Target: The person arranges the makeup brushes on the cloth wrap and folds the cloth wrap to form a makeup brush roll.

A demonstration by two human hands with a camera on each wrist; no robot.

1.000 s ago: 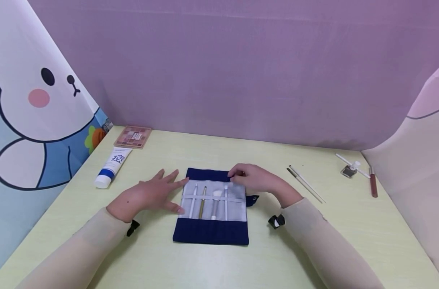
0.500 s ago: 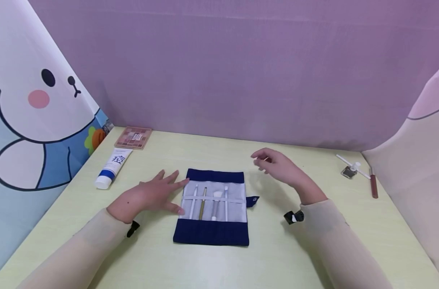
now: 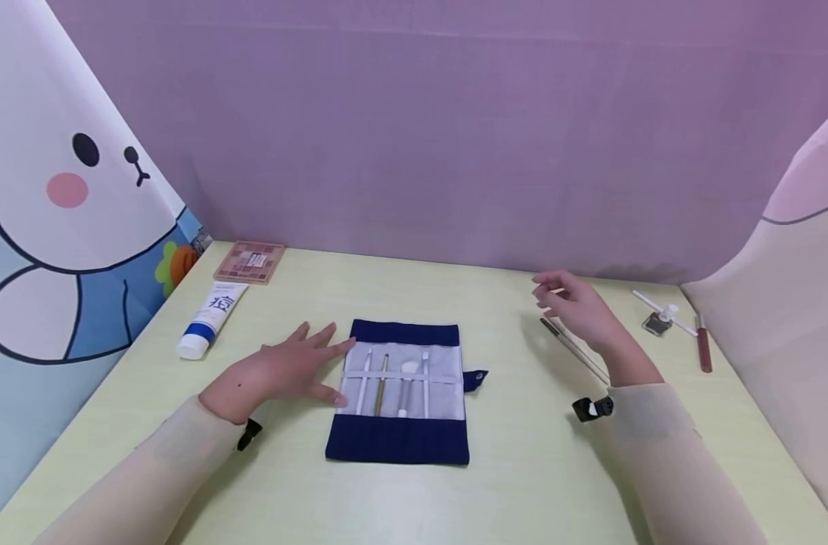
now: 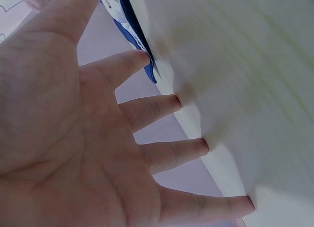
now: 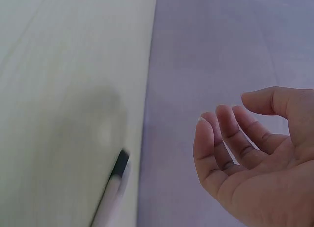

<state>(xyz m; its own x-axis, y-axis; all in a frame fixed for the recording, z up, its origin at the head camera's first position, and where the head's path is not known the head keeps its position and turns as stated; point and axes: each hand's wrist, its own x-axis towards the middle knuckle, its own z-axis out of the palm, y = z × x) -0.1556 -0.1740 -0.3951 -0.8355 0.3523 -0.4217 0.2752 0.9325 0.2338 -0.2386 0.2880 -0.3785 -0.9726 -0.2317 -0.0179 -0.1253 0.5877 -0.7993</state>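
A navy and grey brush roll (image 3: 396,440) lies unfolded on the table, with several slim brushes (image 3: 406,390) tucked under its grey band. My left hand (image 3: 281,378) is spread flat at the roll's left edge; its thumb and index fingertip touch that edge. In the left wrist view the fingertips of the left hand (image 4: 117,148) rest on the tabletop. Above two thin sticks or brushes (image 3: 577,352) on the right hovers my right hand (image 3: 580,310), fingers loosely bent, holding nothing. The dark tip of one thin stick (image 5: 120,163) shows in the right wrist view, apart from the hand.
At the back left lie a pink checkered palette (image 3: 250,262) and a white-and-blue tube (image 3: 212,319). A small glass bottle (image 3: 658,322) with a white stick (image 3: 649,300) and a reddish-brown tube (image 3: 704,348) sit at the far right. A purple cloth (image 3: 414,136) hangs behind.
My right hand has left the roll's top right corner and travelled right, over the two thin sticks. The left hand stays at the roll's left edge.
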